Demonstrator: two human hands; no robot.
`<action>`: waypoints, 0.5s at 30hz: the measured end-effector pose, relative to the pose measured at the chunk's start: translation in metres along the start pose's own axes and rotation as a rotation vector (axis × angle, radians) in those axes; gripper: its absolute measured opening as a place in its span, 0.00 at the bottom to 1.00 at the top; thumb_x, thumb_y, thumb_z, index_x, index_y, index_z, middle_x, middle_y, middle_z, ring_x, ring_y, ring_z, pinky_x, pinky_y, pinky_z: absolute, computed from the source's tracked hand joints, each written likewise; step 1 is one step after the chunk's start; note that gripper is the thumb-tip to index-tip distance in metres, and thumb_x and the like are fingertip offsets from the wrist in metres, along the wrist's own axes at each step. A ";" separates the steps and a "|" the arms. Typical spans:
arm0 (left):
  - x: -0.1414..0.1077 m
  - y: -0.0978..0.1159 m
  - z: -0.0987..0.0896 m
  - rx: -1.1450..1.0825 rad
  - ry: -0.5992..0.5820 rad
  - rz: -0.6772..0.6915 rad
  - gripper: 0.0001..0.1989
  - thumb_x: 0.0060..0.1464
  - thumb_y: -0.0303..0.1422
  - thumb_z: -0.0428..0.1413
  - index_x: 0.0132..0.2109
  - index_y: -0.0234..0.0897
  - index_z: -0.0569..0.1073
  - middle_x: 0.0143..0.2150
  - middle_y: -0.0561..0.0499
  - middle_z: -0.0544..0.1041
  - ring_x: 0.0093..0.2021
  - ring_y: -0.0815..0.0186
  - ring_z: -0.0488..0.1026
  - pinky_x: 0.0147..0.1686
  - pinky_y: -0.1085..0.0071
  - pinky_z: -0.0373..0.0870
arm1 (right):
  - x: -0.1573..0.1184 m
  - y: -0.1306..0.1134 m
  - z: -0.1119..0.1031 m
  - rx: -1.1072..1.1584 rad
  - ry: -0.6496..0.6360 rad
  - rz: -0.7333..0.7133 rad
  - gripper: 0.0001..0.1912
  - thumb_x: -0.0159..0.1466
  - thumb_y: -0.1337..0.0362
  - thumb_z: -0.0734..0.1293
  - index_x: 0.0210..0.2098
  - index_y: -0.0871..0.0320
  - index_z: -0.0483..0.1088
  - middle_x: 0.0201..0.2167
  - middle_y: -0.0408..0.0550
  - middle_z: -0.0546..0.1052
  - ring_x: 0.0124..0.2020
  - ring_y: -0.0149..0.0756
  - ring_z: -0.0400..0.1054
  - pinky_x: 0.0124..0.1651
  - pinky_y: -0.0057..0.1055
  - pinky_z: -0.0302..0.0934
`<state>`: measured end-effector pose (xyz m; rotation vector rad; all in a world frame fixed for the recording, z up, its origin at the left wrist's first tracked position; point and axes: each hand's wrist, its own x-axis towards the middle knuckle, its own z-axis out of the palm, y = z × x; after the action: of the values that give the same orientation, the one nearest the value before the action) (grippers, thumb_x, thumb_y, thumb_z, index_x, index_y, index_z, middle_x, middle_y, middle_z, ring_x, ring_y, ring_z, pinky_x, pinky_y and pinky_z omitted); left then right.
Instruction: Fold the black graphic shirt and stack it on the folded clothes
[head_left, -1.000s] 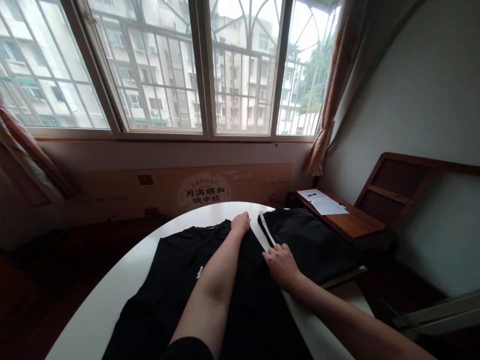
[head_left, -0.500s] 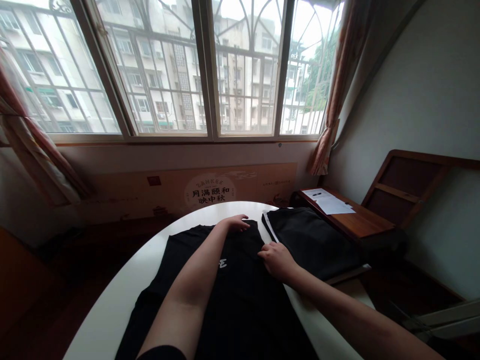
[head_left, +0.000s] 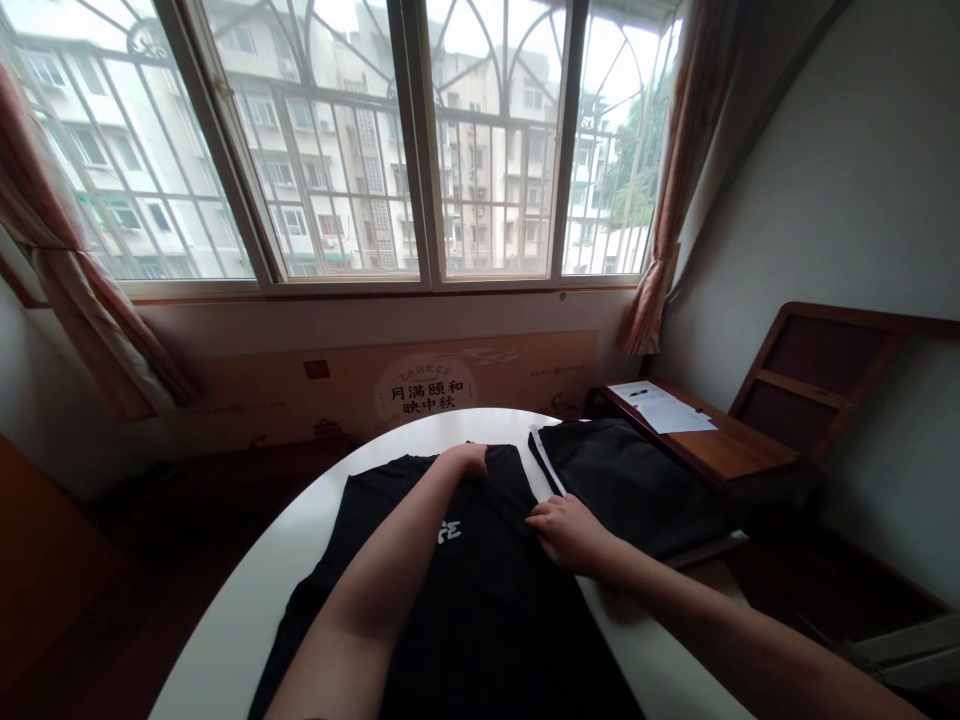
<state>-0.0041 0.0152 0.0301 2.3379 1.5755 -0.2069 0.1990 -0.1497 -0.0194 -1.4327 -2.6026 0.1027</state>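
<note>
A black T-shirt [head_left: 495, 610] with a small white print lies spread over the round white table [head_left: 225, 590]. My left hand [head_left: 471, 459] is at the shirt's far edge, bent downward at the wrist. Its fingers are out of sight behind the hand and the cloth, so their grip cannot be made out. On the shirt's right edge, my right hand [head_left: 566, 532] is closed, with thumb and fingers pinching the fabric. Just beyond it lies a folded black cloth item [head_left: 630, 485] with a white strip along its near edge.
A wooden side table [head_left: 739, 445] at the right bears white papers [head_left: 671, 410] and a pen. Behind the round table, a printed banner [head_left: 345, 385] runs along the wall below the barred window [head_left: 495, 180]. Patterned curtains [head_left: 656, 290] hang at both sides.
My left hand has turned down at the shirt's far edge, and its fingers, visible before, are now hidden. My right hand keeps its hold on the shirt's right edge. The view has shifted slightly.
</note>
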 end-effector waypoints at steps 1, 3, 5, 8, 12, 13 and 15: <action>-0.005 0.003 0.002 0.026 0.029 -0.013 0.17 0.64 0.38 0.59 0.57 0.37 0.73 0.57 0.44 0.75 0.53 0.58 0.75 0.52 0.54 0.75 | 0.002 0.005 -0.001 0.056 0.038 -0.010 0.18 0.63 0.69 0.63 0.48 0.55 0.79 0.49 0.51 0.81 0.50 0.44 0.73 0.56 0.36 0.62; -0.017 0.014 0.009 0.063 0.112 -0.020 0.17 0.64 0.39 0.59 0.56 0.37 0.73 0.57 0.44 0.74 0.54 0.57 0.74 0.54 0.52 0.74 | 0.013 0.018 -0.004 0.219 0.153 0.042 0.23 0.61 0.72 0.61 0.53 0.57 0.78 0.53 0.53 0.79 0.53 0.43 0.73 0.59 0.35 0.62; -0.034 0.027 0.023 0.078 0.192 0.025 0.16 0.65 0.38 0.57 0.56 0.35 0.73 0.58 0.42 0.74 0.57 0.55 0.73 0.57 0.50 0.71 | 0.033 0.032 -0.008 0.363 0.265 0.141 0.27 0.61 0.74 0.59 0.58 0.61 0.74 0.57 0.56 0.77 0.57 0.43 0.71 0.63 0.36 0.60; -0.063 0.047 0.054 0.069 0.221 0.186 0.13 0.67 0.33 0.52 0.54 0.35 0.76 0.59 0.40 0.75 0.61 0.54 0.70 0.61 0.55 0.68 | 0.074 0.049 -0.009 0.452 0.323 0.247 0.30 0.64 0.74 0.55 0.64 0.62 0.68 0.61 0.56 0.74 0.62 0.45 0.67 0.66 0.40 0.59; -0.097 0.060 0.095 0.055 0.171 0.352 0.27 0.66 0.40 0.52 0.68 0.35 0.66 0.71 0.38 0.64 0.72 0.51 0.58 0.70 0.55 0.55 | 0.122 0.046 0.009 0.479 0.265 0.259 0.30 0.67 0.71 0.52 0.67 0.58 0.65 0.60 0.52 0.76 0.60 0.44 0.70 0.62 0.41 0.64; -0.103 0.060 0.103 0.051 0.153 0.379 0.31 0.66 0.43 0.52 0.70 0.33 0.61 0.73 0.37 0.59 0.74 0.49 0.53 0.72 0.52 0.51 | 0.128 0.041 0.016 0.469 0.237 0.249 0.29 0.68 0.70 0.52 0.66 0.58 0.65 0.60 0.52 0.75 0.61 0.44 0.70 0.62 0.41 0.63; -0.112 0.060 0.115 0.029 0.113 0.443 0.37 0.65 0.48 0.50 0.73 0.31 0.56 0.75 0.35 0.54 0.75 0.46 0.48 0.73 0.47 0.46 | 0.135 0.031 0.030 0.426 0.169 0.223 0.26 0.70 0.68 0.54 0.65 0.60 0.67 0.63 0.56 0.73 0.63 0.45 0.67 0.65 0.41 0.60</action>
<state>0.0142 -0.1425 -0.0346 2.6867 1.0618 0.0053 0.1483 -0.0189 -0.0380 -1.4858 -2.1128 0.5062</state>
